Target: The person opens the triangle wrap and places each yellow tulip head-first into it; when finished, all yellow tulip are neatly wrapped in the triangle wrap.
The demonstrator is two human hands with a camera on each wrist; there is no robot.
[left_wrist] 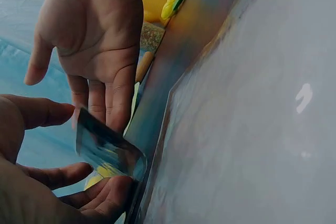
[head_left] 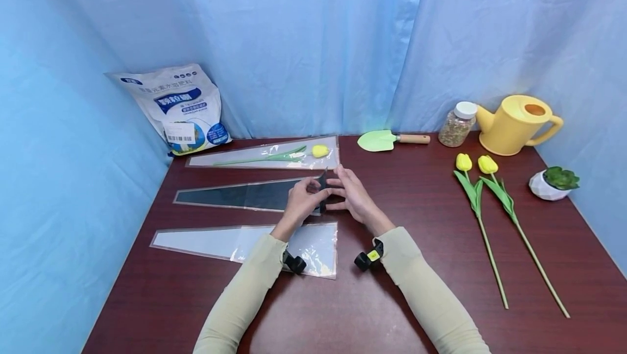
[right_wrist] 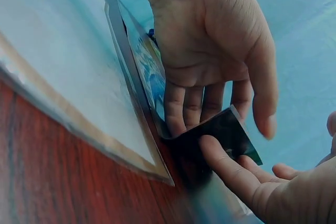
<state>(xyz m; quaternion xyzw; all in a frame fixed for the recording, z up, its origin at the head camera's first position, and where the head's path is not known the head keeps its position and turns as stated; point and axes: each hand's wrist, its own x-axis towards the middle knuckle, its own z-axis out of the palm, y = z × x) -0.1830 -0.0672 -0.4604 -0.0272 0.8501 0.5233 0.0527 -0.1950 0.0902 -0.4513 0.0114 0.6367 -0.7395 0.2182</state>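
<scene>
The left hand is held loosely bent, fingers apart, beside the upturned right end of the dark sleeve; nothing is seen gripped by it. By the right hand, opened wide with fingers spread and nearly straight, the other side of that end is met. The fingers are partly hidden in the head view; in the right wrist view a right fingertip is seen laid on the black face of the raised end, while in the left wrist view a glossy, reflecting face is shown.

The rest of the dark sleeve is laid flat on the table, between the white sleeve, nearer the person, and the far sleeve, in which a tulip is held. Farther out, a bag, trowel, jar and watering can are placed. At the right, two tulips and a plant are set.
</scene>
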